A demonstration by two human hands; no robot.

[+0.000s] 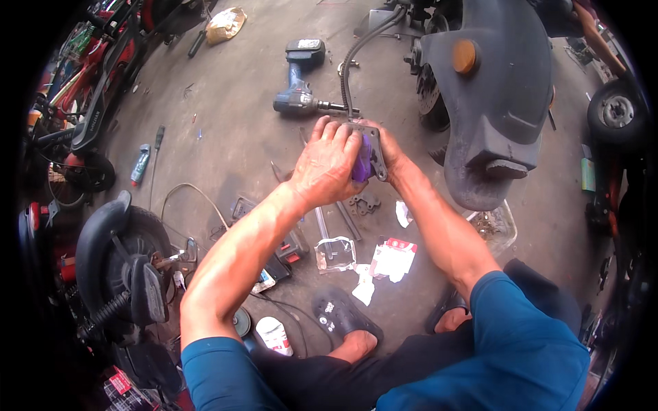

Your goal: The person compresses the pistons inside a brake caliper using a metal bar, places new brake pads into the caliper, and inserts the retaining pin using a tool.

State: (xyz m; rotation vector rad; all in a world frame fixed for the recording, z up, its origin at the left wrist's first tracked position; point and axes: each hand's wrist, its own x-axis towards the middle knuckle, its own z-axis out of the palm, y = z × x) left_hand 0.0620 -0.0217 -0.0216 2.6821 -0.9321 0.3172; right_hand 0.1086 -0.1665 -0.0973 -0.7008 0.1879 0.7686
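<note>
My left hand point(329, 163) covers a purple piece point(362, 164) and presses it against a grey metal brake caliper point(374, 154). My right hand point(392, 152) grips the caliper from the right side, mostly hidden behind it. A black hose point(351, 61) runs from the caliper up toward the dark scooter point(504, 89). Both hands hold the part above the concrete floor, in front of my knees.
A cordless drill point(299, 82) lies just beyond my hands. A metal bracket point(363, 203), torn red-and-white packaging point(393, 258), a clear plastic blister point(335, 255) and a white bottle point(274, 335) litter the floor. A loose wheel with fender point(123, 253) stands at left, bicycles point(82, 103) behind it.
</note>
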